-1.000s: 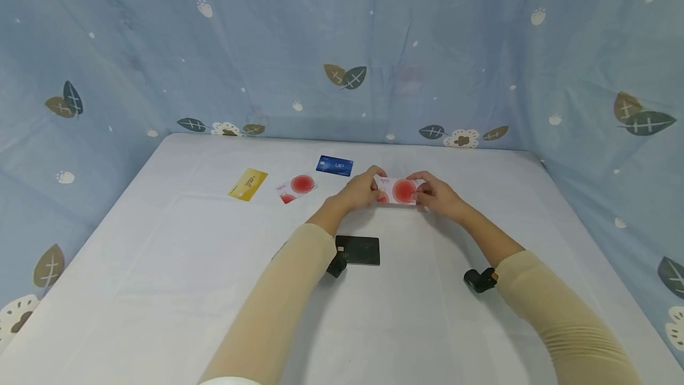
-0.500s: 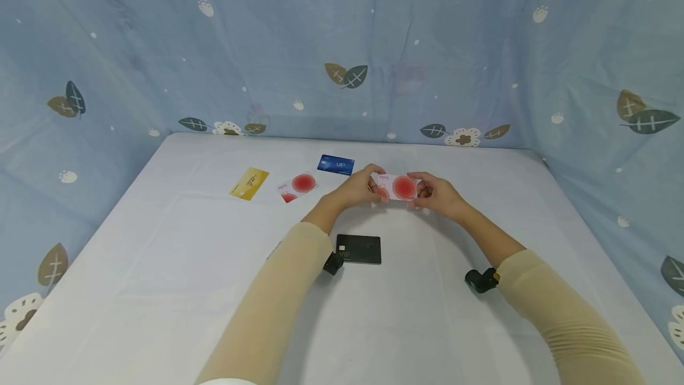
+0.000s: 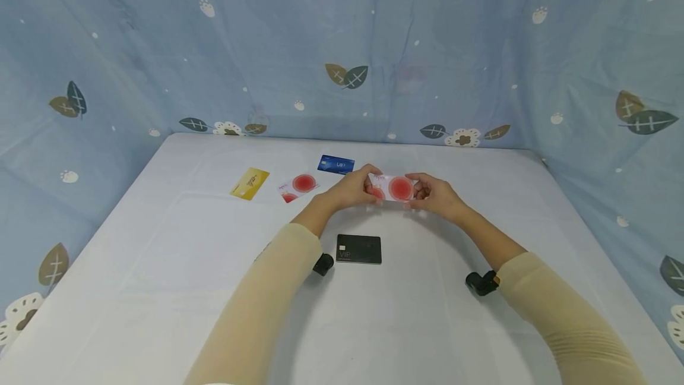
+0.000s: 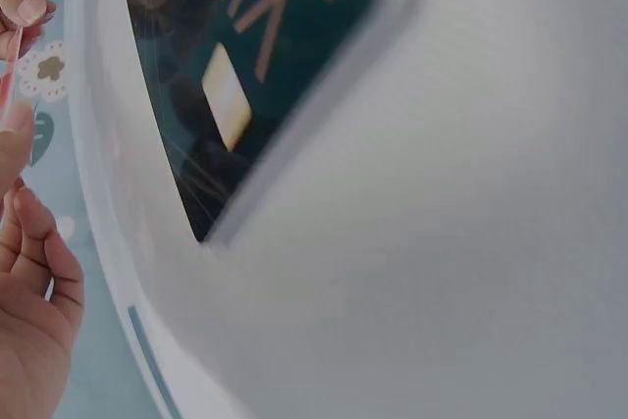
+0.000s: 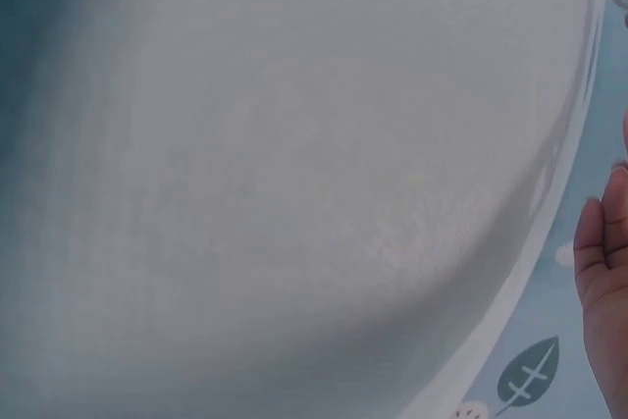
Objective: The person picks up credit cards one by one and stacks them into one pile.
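Observation:
Both hands hold a white card with red circles (image 3: 399,188) above the far middle of the table. The left hand (image 3: 352,188) pinches its left end between thumb and fingers. At the other end the right hand (image 3: 435,196) pinches its right edge. In the left wrist view the card shows nearly edge-on, between the left hand (image 4: 39,311) and the fingers of the right hand. Only part of the right hand (image 5: 603,272) enters the right wrist view, with the card out of frame. A black VIP card (image 3: 359,249) lies nearer the person.
On the white table (image 3: 160,278) lie a gold card (image 3: 249,183), a second white card with red circles (image 3: 298,186) and a blue VIP card (image 3: 335,164), which sits just beyond the left hand. A blue patterned curtain (image 3: 299,28) borders the table's back and sides.
Both hands have shifted slightly left with the card, whose tilt changed a little. The left forearm has swung left, uncovering the black card's left end. The cards on the table stay put.

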A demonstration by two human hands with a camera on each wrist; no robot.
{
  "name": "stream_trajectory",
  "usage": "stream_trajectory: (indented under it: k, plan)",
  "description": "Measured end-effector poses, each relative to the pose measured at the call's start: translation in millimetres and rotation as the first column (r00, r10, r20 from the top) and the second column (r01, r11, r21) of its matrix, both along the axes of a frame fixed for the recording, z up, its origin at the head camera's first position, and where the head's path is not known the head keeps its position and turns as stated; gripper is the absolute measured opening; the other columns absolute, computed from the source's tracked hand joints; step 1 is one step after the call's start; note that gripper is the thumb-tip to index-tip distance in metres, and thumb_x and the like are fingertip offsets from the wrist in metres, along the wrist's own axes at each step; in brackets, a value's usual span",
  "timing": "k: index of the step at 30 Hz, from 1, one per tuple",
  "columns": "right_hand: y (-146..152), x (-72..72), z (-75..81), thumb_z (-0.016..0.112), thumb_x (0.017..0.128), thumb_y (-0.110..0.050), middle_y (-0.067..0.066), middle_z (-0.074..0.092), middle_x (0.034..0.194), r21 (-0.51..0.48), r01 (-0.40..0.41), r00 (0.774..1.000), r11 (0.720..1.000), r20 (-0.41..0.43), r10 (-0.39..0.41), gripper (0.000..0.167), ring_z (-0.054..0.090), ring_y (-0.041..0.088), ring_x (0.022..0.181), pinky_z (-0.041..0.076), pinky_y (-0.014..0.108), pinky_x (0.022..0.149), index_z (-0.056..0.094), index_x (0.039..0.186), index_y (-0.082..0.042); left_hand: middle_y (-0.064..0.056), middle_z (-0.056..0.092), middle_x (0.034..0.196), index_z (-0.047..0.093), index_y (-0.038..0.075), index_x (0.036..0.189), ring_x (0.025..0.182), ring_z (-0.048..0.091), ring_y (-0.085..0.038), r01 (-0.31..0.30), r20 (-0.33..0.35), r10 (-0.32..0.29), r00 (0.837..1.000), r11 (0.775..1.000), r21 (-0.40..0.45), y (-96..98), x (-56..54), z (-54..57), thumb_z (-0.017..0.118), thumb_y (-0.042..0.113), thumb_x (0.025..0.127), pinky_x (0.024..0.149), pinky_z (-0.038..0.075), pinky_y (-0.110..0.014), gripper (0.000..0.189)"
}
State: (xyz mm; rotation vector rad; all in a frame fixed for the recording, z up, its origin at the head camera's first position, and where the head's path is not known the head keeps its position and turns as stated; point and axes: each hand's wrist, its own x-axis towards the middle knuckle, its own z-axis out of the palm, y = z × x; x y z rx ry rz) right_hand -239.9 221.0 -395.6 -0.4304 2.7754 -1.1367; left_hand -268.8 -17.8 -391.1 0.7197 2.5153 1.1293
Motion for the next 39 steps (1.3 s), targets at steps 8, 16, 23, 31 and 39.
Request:
stream_trajectory:
  k: [8,16,23,31,39]
  plan:
    - [-6.6,7.9,7.0,0.081,0.075,-0.016,0.011,0.06,0.091,-0.04,-0.063,0.998,0.997,-0.025,0.062,0.07,0.052,0.021,0.08,0.046,0.019,0.067,0.049,0.134,0.002,-0.005,0.052,0.086,0.042,0.011,0.136,0.075,0.047,-0.015,0.05,-0.019,-0.05,0.999,0.998,0.041,-14.9,4.4,-0.3,0.073,0.019,0.083,0.068,0.042,-0.022,0.062]
    - [-12.8,13.8,12.0,0.077,0.078,-0.013,0.01,0.063,0.09,-0.039,-0.151,0.988,0.988,-0.047,0.149,0.064,0.056,0.019,0.078,0.047,0.026,0.071,0.05,0.133,0.004,-0.006,0.052,0.086,0.038,0.009,0.138,0.074,0.048,-0.016,0.068,0.017,-0.069,0.997,0.996,0.065,-29.3,14.3,4.8,0.072,0.016,0.084,0.067,0.041,-0.023,0.063]
    - [-19.4,22.3,16.7,0.077,0.078,-0.013,0.008,0.063,0.089,-0.02,-0.201,0.978,0.979,-0.057,0.2,0.061,0.056,0.018,0.076,0.049,0.028,0.069,0.052,0.131,0.003,-0.007,0.053,0.087,0.039,0.007,0.136,0.077,0.05,-0.018,0.078,0.008,-0.079,0.997,0.996,0.042,-39.1,25.1,8.6,0.073,0.016,0.082,0.068,0.043,-0.024,0.064]
    - [-25.8,34.9,18.1,0.078,0.077,-0.013,0.009,0.062,0.089,-0.031,-0.21,0.975,0.977,-0.082,0.207,0.062,0.055,0.017,0.076,0.048,0.028,0.065,0.053,0.131,0.002,-0.005,0.051,0.086,0.039,0.006,0.137,0.077,0.049,-0.017,0.069,0.009,-0.069,0.998,0.997,0.02,-47.3,38.9,11.0,0.074,0.018,0.082,0.066,0.043,-0.024,0.066]
    - [-31.3,51.0,19.5,0.08,0.075,-0.018,0.014,0.061,0.091,-0.079,-0.199,0.979,0.977,-0.072,0.193,0.063,0.053,0.018,0.076,0.04,0.023,0.055,0.055,0.13,-0.001,-0.003,0.052,0.085,0.039,0.005,0.137,0.075,0.05,-0.015,0.083,-0.024,-0.083,0.996,0.997,-0.007,-58.7,60.4,18.8,0.071,0.017,0.084,0.066,0.043,-0.025,0.063]
